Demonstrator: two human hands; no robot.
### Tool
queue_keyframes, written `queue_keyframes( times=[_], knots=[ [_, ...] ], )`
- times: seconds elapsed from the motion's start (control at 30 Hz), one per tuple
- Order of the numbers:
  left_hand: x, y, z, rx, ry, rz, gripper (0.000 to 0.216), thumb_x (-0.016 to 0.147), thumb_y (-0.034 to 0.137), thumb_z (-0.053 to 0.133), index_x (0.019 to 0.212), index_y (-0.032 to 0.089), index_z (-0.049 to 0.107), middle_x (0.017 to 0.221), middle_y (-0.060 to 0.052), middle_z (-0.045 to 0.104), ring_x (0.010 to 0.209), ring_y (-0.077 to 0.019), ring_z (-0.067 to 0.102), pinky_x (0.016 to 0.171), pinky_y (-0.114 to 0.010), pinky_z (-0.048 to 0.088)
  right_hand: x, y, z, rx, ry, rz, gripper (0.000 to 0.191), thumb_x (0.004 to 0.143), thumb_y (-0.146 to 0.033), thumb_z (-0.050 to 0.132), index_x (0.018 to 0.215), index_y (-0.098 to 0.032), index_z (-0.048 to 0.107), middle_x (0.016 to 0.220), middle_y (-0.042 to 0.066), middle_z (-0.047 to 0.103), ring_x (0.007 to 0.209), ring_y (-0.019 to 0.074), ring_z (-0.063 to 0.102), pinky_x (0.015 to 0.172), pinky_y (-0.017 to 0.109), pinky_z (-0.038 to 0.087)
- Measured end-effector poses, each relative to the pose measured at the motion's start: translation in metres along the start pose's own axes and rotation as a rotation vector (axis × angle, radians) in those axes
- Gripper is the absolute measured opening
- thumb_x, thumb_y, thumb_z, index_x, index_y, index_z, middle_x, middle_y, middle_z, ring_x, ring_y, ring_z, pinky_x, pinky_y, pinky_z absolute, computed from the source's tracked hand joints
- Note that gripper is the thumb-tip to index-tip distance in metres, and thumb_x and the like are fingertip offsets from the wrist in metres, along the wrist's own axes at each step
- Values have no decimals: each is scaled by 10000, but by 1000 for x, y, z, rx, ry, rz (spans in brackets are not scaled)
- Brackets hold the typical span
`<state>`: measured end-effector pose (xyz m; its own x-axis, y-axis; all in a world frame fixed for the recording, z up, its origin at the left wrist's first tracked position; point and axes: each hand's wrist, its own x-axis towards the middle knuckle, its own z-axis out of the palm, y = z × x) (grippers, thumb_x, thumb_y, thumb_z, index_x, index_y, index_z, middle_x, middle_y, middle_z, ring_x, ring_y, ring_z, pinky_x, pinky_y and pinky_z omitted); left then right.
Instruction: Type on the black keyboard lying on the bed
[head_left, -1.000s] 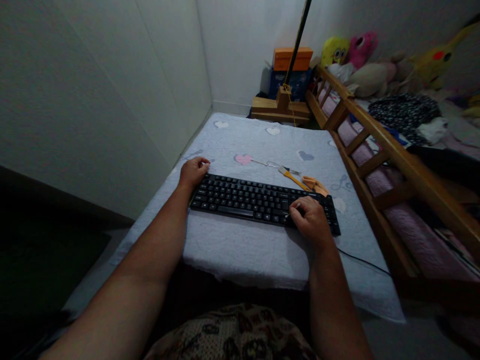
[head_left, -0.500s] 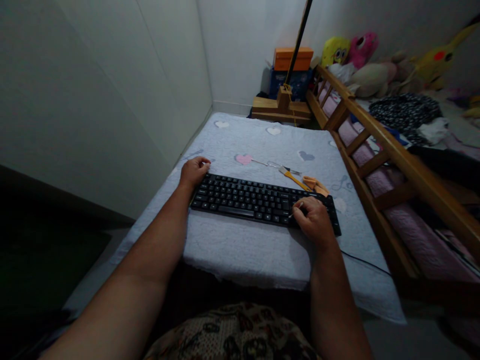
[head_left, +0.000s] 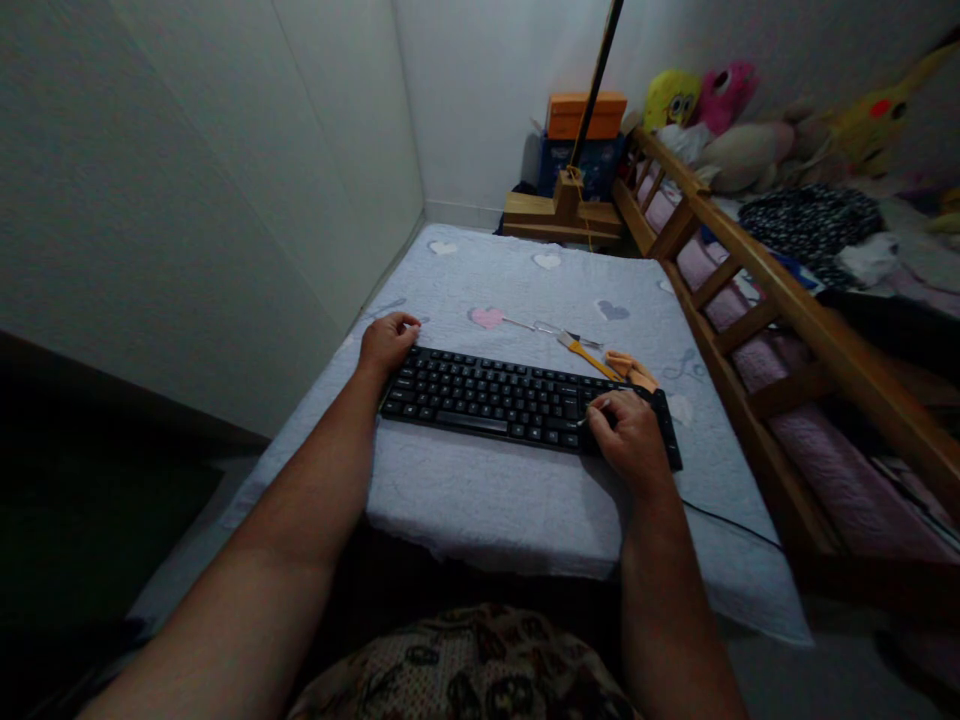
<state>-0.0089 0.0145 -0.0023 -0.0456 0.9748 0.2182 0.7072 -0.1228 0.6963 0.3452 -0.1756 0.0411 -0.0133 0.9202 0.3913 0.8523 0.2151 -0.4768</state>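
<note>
A black keyboard (head_left: pixel 480 392) lies on the cloth-covered table in front of me. At its far left corner, my left hand (head_left: pixel 386 342) grips the edge with curled fingers; the thumb's hold is partly hidden. Over the right part of the keys, my right hand (head_left: pixel 624 425) is closed in a pinch around a thin white cotton swab (head_left: pixel 582 422). The swab's lower tip points down at the keys left of the number pad. My right hand covers part of that pad.
Behind the keyboard lie a yellow-handled brush (head_left: pixel 589 358), a thin metal tool (head_left: pixel 519 324) and an orange cloth (head_left: pixel 631 369). A cable (head_left: pixel 731 525) runs off to the right. A wooden bed rail (head_left: pixel 795 275) borders the table's right side, a pale wall the left.
My right hand has shifted very slightly with the cotton swab, whose tip has moved a little over the keys. My left hand and the keyboard stay in place.
</note>
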Motion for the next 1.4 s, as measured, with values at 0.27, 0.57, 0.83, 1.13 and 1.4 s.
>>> queue_keyframes(
  times=[0.27,0.57,0.83,1.13,1.4],
  knots=[
    [1,0,0,7,-8,-15,312,743,362,546,914,163,716,653,-11,609,627,-149,514,603,-260,352,0,-1,0,-14,-7,8,157,858,-231,517,720,-207,586,752,38,639,808,216,561,798,374,389],
    [1,0,0,11,-8,-15,304,739,363,547,906,173,716,663,-11,619,646,-154,528,618,-262,367,0,-1,-1,-6,-13,15,164,862,-236,516,716,-211,586,751,35,637,816,216,559,797,374,387],
    [0,1,0,7,-6,-16,302,742,363,547,903,172,717,663,-23,623,646,-165,537,616,-266,372,0,-2,1,16,-19,-3,152,853,-235,523,719,-217,594,750,35,645,806,216,561,792,377,387],
    [0,1,-1,3,-9,-4,317,739,359,540,912,161,717,671,-20,613,635,-154,520,611,-262,358,0,-7,4,38,-53,-23,132,867,-234,534,769,-212,619,793,41,663,850,223,569,812,380,385],
    [1,1,0,2,-8,-4,311,742,359,540,912,167,715,674,-21,619,627,-152,518,618,-266,367,1,-8,7,59,-63,-41,125,873,-237,550,791,-211,640,819,46,675,867,225,578,823,388,393]
  ],
)
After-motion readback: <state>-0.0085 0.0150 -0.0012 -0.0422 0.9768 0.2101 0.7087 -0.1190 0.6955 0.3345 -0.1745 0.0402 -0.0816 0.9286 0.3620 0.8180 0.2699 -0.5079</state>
